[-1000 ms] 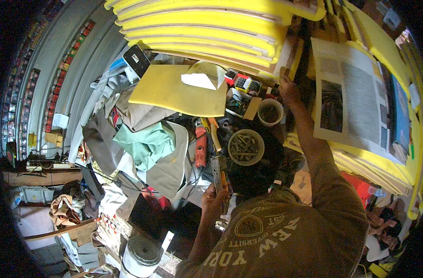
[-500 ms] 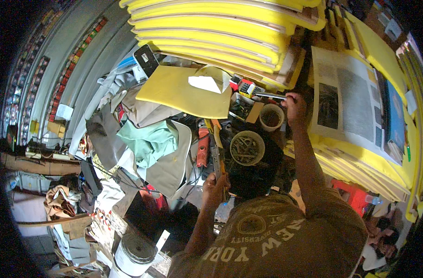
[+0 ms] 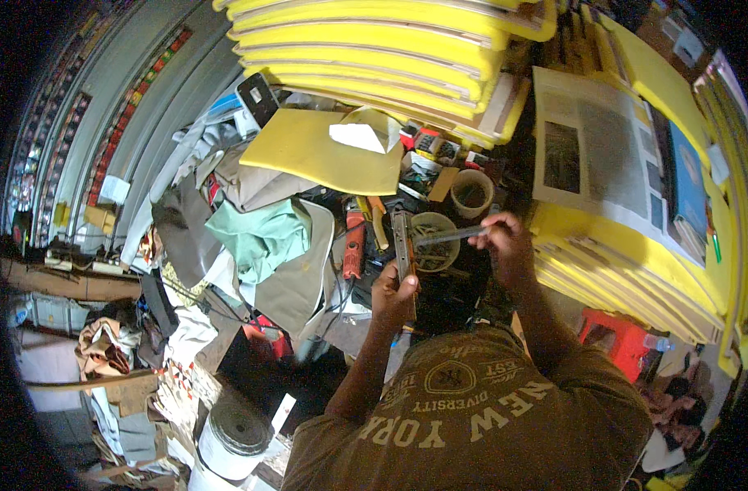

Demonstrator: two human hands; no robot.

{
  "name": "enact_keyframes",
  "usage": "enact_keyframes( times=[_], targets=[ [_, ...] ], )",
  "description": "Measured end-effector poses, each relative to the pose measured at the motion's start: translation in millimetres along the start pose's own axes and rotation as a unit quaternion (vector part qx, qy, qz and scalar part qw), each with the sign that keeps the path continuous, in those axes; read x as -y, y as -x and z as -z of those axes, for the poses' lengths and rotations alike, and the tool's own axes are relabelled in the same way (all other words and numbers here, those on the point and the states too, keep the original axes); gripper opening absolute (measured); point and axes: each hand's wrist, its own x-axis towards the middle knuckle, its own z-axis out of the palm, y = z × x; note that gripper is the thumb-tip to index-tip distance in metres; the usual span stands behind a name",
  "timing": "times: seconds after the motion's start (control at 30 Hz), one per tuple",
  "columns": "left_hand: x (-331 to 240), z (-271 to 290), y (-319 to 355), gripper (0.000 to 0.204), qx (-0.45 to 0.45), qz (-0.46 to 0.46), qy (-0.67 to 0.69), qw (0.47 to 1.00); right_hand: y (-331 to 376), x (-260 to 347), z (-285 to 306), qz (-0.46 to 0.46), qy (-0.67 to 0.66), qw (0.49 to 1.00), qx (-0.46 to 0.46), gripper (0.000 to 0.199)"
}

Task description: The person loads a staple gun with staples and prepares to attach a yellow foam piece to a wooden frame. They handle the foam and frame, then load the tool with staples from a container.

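Observation:
My left hand (image 3: pixel 393 293) is closed around a long, narrow metal tool (image 3: pixel 402 237) with an orange edge, held upright; its exact kind is unclear. A thin grey metal strip (image 3: pixel 454 236) is pinched in my right hand (image 3: pixel 506 239). The strip points left, and its far end meets or overlaps the tool's side. Beneath it stands a round tub (image 3: pixel 454 260) with small pale pieces inside. A second pale tub (image 3: pixel 472 175) is just beyond. Left of the metal tool lie a red tool (image 3: pixel 353 245) and a yellow-orange handle (image 3: pixel 379 222).
A yellow sheet (image 3: pixel 308 155) and green cloth (image 3: pixel 263 241) cover the left of the cluttered surface. Stacked yellow panels (image 3: pixel 374 57) rise behind. More panels (image 3: pixel 628 286) stand at right, topped with printed paper (image 3: pixel 587 155). A white bucket (image 3: pixel 230 446) stands lower left.
My right hand has come nearer and left with the strip, from beside the small boxes to the metal tool. My left hand has shifted slightly right and away from me with the tool.

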Motion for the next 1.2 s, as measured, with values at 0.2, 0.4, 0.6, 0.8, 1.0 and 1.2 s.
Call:
enact_keyframes(
  times=[0.2,0.4,0.6,0.8,1.0,1.2],
  targets=[
    [-9.6,-35.5,2.3,0.062,0.053,-0.046,-0.024,0.997,54.7,-1.2,16.2,-0.078,0.097,0.991,-0.042,0.008],
    [14.8,-58.6,12.8,0.039,0.099,0.058,-0.013,0.993,92.0,2.4,38.4,-0.082,0.187,0.978,-0.051,0.009],
    [32.4,-82.9,16.9,0.025,0.188,-0.106,-0.297,0.93,122.4,3.3,91.5,-0.08,0.26,0.962,-0.008,0.017],
    [17.8,-134.9,37.1,0.025,0.238,0.009,-0.125,0.963,162.1,39.4,105.9,-0.051,0.319,0.946,0.035,0.027],
    [45.4,-180.0,47.5,0.03,0.32,0.05,-0.032,0.945,205.7,74.4,143.7,-0.027,0.33,0.941,-0.072,0.026],
    [24.2,-253.9,87.6,0.035,0.304,-0.282,-0.285,0.864,257.4,102.8,186.7,-0.079,0.097,0.973,-0.195,0.024]
  ],
)
